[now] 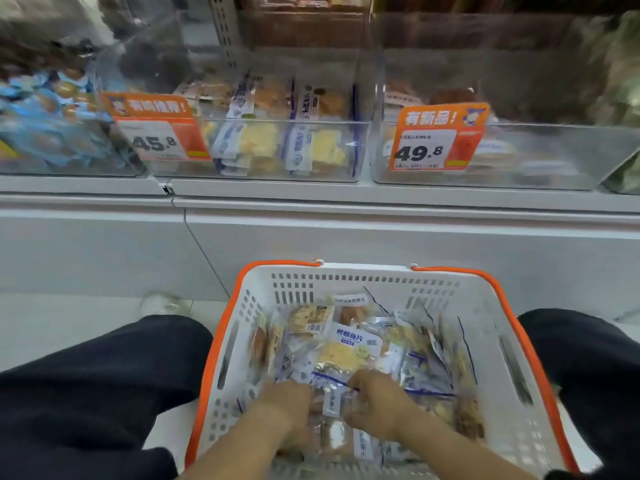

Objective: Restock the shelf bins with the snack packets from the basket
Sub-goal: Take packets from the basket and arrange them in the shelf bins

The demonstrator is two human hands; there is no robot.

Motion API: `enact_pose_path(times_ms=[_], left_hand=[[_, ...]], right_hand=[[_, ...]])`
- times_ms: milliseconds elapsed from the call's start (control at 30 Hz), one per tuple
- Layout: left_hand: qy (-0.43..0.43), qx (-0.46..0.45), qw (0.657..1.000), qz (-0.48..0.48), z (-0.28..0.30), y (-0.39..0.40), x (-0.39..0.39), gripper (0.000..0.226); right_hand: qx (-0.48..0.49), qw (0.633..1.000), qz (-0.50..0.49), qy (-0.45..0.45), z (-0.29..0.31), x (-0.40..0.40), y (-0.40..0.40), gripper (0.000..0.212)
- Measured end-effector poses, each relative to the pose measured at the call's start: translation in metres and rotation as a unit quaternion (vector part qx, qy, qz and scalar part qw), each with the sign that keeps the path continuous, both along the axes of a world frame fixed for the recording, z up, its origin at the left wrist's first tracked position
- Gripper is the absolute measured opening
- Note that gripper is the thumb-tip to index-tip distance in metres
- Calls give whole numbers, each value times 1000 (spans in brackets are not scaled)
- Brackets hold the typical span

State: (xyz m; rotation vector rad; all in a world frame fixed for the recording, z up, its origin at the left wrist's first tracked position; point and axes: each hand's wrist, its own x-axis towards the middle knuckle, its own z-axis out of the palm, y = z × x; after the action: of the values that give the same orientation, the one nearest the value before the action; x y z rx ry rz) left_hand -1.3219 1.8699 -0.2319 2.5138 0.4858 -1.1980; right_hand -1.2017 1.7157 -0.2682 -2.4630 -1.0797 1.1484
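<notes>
the snack packets (349, 351) are heaped loose in the white basket (498, 306), which is set on the floor between the knees, directly below the shelf. one small packet (330, 401) is stood nearly upright at the near middle of the heap, its long axis running up and away toward the shelf — and it is flanked by both hands. the left hand (289, 398) is sunk among the wrappers just to its left, fingers curled down into the pile; whether anything is actually pinched there cannot be told. the right hand (377, 401) is pressed in from the right, fingers bent around the packet's edge, so that grip is judged to be closed on it, though blur leaves this unsure. the right hand is judged the nearer.

the target is taken to be the middle bin (277, 174), where like blue-and-white packets are seen on end — straight ahead and above the basket, beside the 45.8 price tag (159, 136). a lift up and forward is called for. the right bin (554, 178) with its 49.8 tag (436, 140) is well apart to the right.
</notes>
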Motion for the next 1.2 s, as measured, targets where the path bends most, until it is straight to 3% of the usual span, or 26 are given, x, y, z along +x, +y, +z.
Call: enact_pose_path(times_ms=[33,100,167,267,367,500,633,733,900,967,1100,1200], left_hand=[[9,2,1000,-6,7,-1,2,20],[1,12,1000,22,17,1,2,34],[-25,-2,997,78,16,11,1,34],[-93,-43,984,144,8,26,1,11],[-172,-88,957,217,14,37,4,14],[-260,-144,894,334,27,47,8,15],[-301,-198,834,418,51,41,15,12],[-318,-255,792,455,72,33,22,16],[-398,-276,735,475,99,25,30,12],[-435,-288,696,493,109,23,33,11],[-480,-318,614,540,129,19,37,15],[-451,-359,602,553,144,18,40,39]], right_hand=[[0,1000,9,-10,0,-4,3,31],[-7,1000,19,7,1,-10,11,24],[-10,998,18,63,9,-12,19,27],[28,982,-36,182,20,-9,31,14],[63,952,-85,288,31,-5,36,18],[126,949,-132,259,43,10,34,34],[170,948,-164,215,55,28,28,16],[219,935,-192,200,63,37,26,18],[270,917,-213,199,84,43,27,18],[289,902,-228,224,98,45,23,14],[317,840,-290,332,125,57,12,49],[364,800,-332,342,144,61,10,51]])
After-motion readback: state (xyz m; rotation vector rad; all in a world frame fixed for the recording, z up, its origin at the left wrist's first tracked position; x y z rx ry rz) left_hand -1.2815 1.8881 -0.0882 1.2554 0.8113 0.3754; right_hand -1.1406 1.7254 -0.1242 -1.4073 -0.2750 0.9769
